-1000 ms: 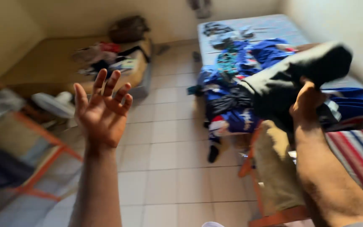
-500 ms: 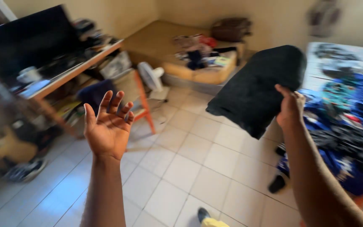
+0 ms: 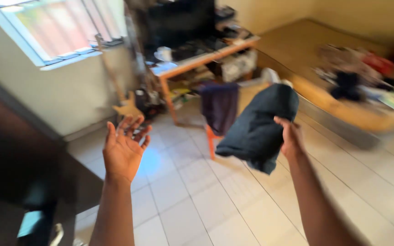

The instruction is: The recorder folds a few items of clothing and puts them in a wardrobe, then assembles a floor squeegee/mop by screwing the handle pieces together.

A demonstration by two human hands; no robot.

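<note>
Two bare hands are raised over the pale tiled floor (image 3: 197,196). At left, the left hand (image 3: 123,150) is spread apart, palm up, holding nothing. At right, the right hand (image 3: 290,136) has its grip clamped on a rolled dark cloth bundle (image 3: 258,125), held in the air.

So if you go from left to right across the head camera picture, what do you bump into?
Window → left hand → purple cloth on the orange chair → folded dark garment → right hand → low platform with a clothes pile.

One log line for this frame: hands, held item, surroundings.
left hand: open, empty, palm up | right hand: grips dark cloth in air | behind: desk, window
</note>
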